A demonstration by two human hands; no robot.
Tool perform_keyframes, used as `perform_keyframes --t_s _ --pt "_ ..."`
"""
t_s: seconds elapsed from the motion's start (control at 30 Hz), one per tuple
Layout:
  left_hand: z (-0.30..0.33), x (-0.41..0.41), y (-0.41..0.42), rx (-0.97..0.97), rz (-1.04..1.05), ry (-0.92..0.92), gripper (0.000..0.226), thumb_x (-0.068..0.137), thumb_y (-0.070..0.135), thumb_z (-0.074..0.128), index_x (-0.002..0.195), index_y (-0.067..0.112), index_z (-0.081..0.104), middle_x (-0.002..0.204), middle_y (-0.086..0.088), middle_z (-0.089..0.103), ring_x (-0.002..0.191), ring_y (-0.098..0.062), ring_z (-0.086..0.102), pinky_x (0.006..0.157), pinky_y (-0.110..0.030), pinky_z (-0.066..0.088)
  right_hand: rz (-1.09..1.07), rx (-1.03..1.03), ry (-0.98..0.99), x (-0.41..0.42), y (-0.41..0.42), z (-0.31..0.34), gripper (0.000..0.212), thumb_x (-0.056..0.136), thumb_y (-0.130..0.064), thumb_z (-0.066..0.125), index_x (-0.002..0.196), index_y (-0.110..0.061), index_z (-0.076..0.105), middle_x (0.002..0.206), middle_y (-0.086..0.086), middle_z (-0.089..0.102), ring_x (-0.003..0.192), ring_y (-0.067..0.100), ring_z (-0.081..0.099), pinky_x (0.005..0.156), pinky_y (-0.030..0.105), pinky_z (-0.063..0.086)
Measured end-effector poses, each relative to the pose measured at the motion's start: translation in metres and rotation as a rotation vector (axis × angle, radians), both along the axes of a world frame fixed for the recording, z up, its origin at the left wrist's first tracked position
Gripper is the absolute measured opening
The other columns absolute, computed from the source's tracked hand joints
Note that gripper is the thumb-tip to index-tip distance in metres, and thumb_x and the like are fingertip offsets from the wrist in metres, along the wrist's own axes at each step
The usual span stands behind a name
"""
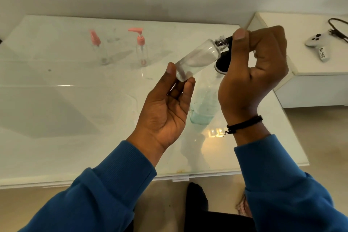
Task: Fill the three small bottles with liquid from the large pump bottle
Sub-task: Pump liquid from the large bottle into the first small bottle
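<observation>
My left hand point(167, 107) pinches the base of a small clear bottle point(197, 58), holding it tilted with its open threaded mouth up and to the right. My right hand point(254, 73) curls round the black pump head point(223, 63) of the large pump bottle point(204, 103), with the black nozzle at the small bottle's mouth. The large bottle stands on the white table point(75, 118) and has blue-green liquid in its lower part. Two more small clear bottles stand at the back, one with a pink spray cap point(98, 47), one with a pink pump point(141, 49).
A lower white side table point(310, 69) stands to the right and carries a white game controller point(318, 43) with a black cable. The main table's front edge runs just past my sleeves. A dark shoe point(197, 198) shows on the floor below.
</observation>
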State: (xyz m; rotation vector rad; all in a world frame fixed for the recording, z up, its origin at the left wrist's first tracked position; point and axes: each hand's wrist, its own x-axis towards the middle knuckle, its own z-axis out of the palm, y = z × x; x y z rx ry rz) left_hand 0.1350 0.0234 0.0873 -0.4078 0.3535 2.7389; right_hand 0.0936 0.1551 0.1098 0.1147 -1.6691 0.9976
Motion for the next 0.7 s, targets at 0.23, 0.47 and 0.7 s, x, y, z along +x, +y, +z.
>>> perform_keyframes --t_s 0.23,0.47,0.7 --pt "-0.0018 0.0 -0.0002 0.0 0.006 0.0 0.068 0.07 0.021 0.079 0.134 0.004 0.061 0.125 -0.015 0.067 0.097 -0.02 0.069 0.065 -0.024 0.06 -0.002 -0.011 -0.01 0.0014 -0.0024 -0.0044 0.03 0.097 -0.005 0.06 0.067 -0.002 0.059 0.07 0.007 0.049 0.071 0.02 0.044 0.063 0.043 0.038" --pt "-0.0009 -0.0007 0.0007 0.0 0.001 0.01 0.067 0.072 0.022 0.077 0.134 0.004 0.061 0.122 -0.015 0.068 0.096 -0.019 0.068 0.065 -0.023 0.06 -0.012 -0.001 -0.006 0.0009 -0.0013 -0.0007 0.031 0.097 -0.007 0.059 0.067 0.0 0.061 0.068 0.01 0.052 0.07 0.023 0.045 0.064 0.035 0.036" --pt "0.0002 -0.0019 -0.0001 -0.004 -0.002 0.012 0.067 0.07 0.022 0.078 0.133 0.004 0.062 0.129 -0.015 0.066 0.098 -0.019 0.067 0.066 -0.023 0.061 -0.012 -0.012 -0.003 0.0006 -0.0021 0.0026 0.03 0.096 -0.008 0.061 0.067 -0.002 0.06 0.07 0.003 0.049 0.07 0.02 0.043 0.064 0.033 0.035"
